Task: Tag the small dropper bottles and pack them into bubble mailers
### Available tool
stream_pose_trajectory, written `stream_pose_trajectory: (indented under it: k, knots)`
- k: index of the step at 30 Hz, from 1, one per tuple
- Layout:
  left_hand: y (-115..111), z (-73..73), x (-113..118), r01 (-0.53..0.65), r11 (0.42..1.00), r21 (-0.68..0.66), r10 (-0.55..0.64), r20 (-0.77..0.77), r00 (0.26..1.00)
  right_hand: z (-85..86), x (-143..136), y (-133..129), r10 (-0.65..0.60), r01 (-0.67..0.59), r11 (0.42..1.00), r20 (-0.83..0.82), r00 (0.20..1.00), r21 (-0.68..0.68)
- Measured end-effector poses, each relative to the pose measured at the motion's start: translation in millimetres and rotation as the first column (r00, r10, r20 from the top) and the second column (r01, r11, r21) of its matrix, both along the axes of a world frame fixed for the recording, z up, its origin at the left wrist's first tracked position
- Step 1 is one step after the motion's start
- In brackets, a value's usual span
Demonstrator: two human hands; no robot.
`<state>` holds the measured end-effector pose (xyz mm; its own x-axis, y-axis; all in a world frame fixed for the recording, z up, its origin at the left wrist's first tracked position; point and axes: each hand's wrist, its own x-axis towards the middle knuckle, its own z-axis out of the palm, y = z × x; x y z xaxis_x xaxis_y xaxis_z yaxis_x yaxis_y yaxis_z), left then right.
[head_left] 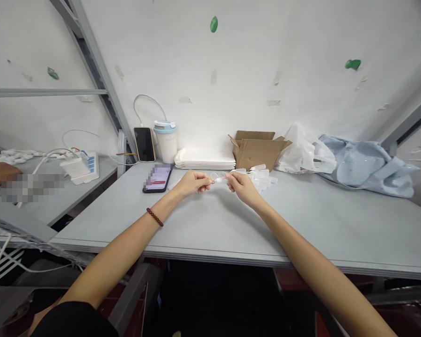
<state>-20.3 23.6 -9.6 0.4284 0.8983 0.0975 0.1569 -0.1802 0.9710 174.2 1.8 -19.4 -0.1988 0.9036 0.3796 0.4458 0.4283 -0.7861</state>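
Note:
My left hand (192,182) and my right hand (242,187) are raised over the middle of the grey table, close together with fingers pinched. Between them stretches a small whitish translucent piece (220,179), tube-like, with a thin white loop beside it; its exact kind is too small to tell. Each hand pinches one end, and the fingertips hide those ends. Just behind my right hand lies a loose heap of similar whitish translucent pieces (263,178). A beaded bracelet (155,217) circles my left wrist.
Left of my hands lies a phone (157,178); another phone (145,144) leans upright beside a cup (167,144). Along the wall are a white stack (206,160), an open cardboard box (257,150), a plastic bag (305,152) and light-blue cloth (368,166). A metal post stands left.

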Motion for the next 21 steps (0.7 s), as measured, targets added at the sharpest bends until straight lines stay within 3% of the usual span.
stream_pose_trajectory:
  k: [14, 21]
  knots:
    - [1, 3.2, -1, 0.025, 0.998, -0.050, -0.023, 0.034, 0.999, 4.0, 0, 0, 0.022, -0.023, 1.000, -0.064, 0.998, -0.010]
    - [1, 8.1, -4, -0.068, 0.997, -0.028, 0.069, 0.045, 0.997, 4.3, -1, 2, 0.042, -0.044, 0.999, -0.130, 0.991, -0.016]
